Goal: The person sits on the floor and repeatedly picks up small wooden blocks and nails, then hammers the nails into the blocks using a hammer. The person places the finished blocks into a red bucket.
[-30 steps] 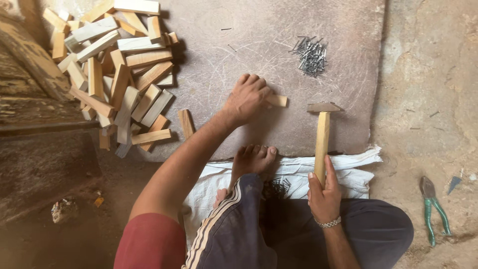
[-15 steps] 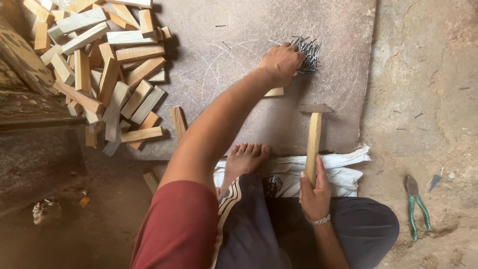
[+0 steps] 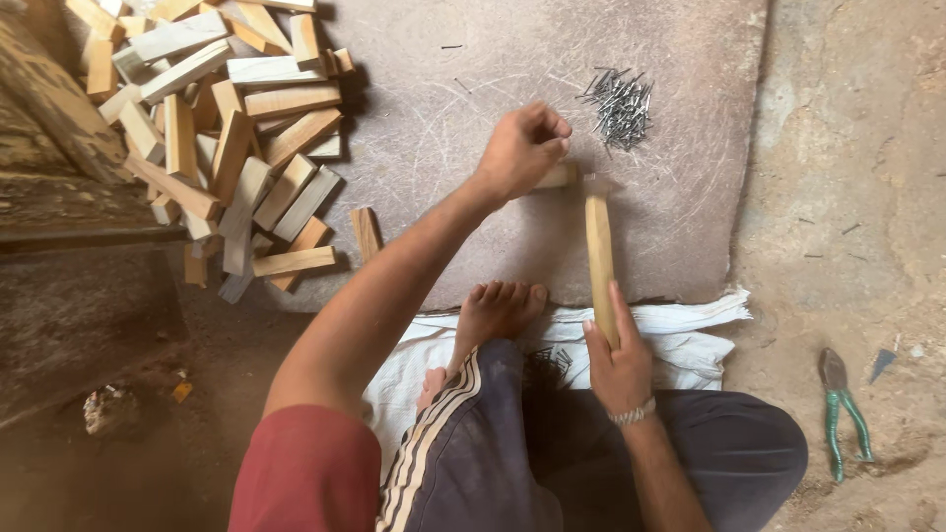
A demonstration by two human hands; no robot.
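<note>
The small wooden block point(image 3: 555, 176) lies on the grey slab point(image 3: 473, 59), about midway across it and well in from its near edge. Your left hand point(image 3: 522, 150) is closed in a pinch over the block's left end; whether a nail is between the fingertips cannot be made out. Your right hand point(image 3: 616, 360) is wrapped around the lower end of the hammer point(image 3: 598, 251), whose handle runs straight up from your lap so that the head sits just beside the block's right end. The pile of nails point(image 3: 619, 101) is near, up and to the right of the block, with bare slab between them and more bare slab to the left as far as a lone wooden piece point(image 3: 366, 233). Beyond that, the heap of wood offcuts point(image 3: 222, 128) crowds the slab's left edge. Your bare foot point(image 3: 496, 311) rests on the white cloth point(image 3: 690, 330) at the slab's near edge. Green-handled pliers point(image 3: 841, 406) lie on the dirt floor, well apart to the right.
</note>
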